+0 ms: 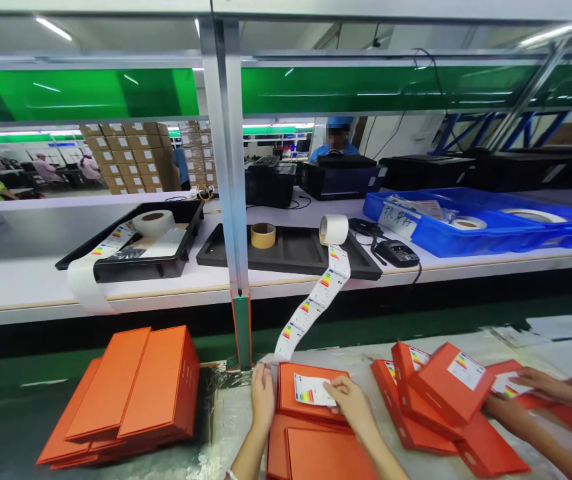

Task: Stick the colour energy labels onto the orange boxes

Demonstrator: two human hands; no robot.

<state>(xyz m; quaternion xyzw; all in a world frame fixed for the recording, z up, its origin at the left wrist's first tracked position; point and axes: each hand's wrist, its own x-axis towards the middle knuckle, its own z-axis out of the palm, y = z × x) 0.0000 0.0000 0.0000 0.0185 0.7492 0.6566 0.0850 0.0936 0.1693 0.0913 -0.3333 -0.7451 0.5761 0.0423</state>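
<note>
An orange box lies in front of me on top of other orange boxes. My right hand presses a white label with coloured bars onto its lid. My left hand rests on the box's left edge, near the end of a label strip. The strip hangs down from a white roll on the shelf.
A stack of orange boxes lies at the left. To the right, labelled orange boxes pile up under another person's hands. The shelf holds black trays, a tape roll, a blue bin and a card reader.
</note>
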